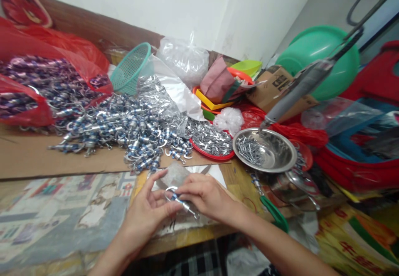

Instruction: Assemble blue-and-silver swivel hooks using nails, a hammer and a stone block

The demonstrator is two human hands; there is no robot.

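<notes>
Near the table's front edge, both hands meet around one small silver-and-blue metal piece [186,208] with a curved silver part at its upper left end. My left hand [152,205] holds it between thumb and fingers from the left. From the right, the fingertips of my right hand [201,193] pinch it near the curved part. A crumpled clear plastic piece [176,175] lies just behind the fingers. Beyond the hands spreads a large pile of similar blue-and-silver pieces [124,126] on brown cardboard [102,163].
A red tray [215,157] of small silver parts and a steel bowl [280,151] with metal pins stand behind on the right. Red bags [43,109] of purple pieces are at the left. A grey tool arm [299,89] reaches down over the bowl. A green-handled tool [274,213] lies right.
</notes>
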